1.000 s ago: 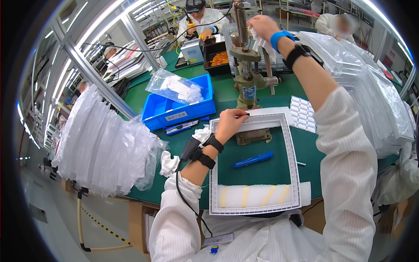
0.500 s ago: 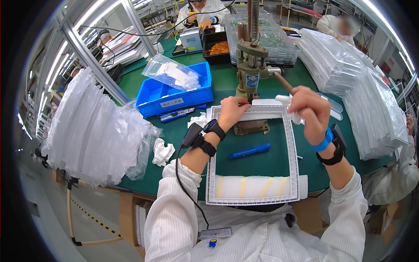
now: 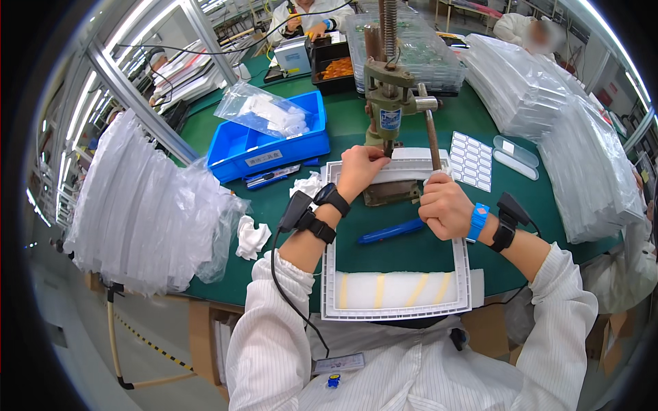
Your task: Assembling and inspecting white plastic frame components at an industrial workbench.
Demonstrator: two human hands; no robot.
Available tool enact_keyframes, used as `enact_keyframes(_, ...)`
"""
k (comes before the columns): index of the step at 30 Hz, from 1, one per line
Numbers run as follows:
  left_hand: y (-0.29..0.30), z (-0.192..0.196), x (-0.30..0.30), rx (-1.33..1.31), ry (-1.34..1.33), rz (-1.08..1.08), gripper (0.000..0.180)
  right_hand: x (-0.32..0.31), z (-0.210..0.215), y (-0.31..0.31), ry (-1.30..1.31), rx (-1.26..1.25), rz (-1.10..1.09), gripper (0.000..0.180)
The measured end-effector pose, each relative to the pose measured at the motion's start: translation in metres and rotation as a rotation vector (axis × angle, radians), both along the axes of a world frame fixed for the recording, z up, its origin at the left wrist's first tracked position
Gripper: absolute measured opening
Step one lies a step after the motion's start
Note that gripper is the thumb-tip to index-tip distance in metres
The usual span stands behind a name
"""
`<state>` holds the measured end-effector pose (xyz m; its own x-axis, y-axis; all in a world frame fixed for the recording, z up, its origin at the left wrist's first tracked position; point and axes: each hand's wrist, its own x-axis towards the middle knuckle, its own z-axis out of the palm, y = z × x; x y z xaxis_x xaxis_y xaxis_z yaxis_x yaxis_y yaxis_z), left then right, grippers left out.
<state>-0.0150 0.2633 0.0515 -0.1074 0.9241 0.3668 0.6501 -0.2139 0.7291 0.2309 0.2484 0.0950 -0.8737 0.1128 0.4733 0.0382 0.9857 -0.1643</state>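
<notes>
A white rectangular plastic frame lies flat, its far side over the base of a green hand press. My left hand is closed at that far side, fingertips pinched beside the tip of the press ram. What they pinch is hidden. My right hand is wrapped round the lower end of the press lever, which hangs down to the frame's right side. Inside the frame lies a blue marker, partly behind my right hand. White foam with yellow bands shows at the near side.
Left stand a blue bin with bagged white parts and a bagged stack. Crumpled white tissue lies by my left forearm. Right are a label sheet, a clear case and wrapped stacks. A co-worker sits opposite.
My right hand has pulled the lever down and toward me, from pointing out to the right to hanging low. The label sheet has come into sight. My left hand stays by the ram.
</notes>
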Motion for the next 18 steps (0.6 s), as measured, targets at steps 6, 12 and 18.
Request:
enact_keyframes(6, -0.004, 0.0, -0.009, -0.035, -0.026, 0.0, 0.021, 0.011, 0.085, -0.013, 0.237, -0.289, 0.098, 0.01)
enact_keyframes(12, -0.012, 0.011, -0.014, -0.045, -0.147, 0.022, 0.022, -0.052, 0.195, 0.097, 0.613, -0.718, 0.043, 0.028)
enact_keyframes(18, -0.057, 0.018, -0.06, 0.065, -0.421, 0.073, 0.016, -0.108, 0.164, 0.212, 0.61, -1.001, -0.279, 0.032)
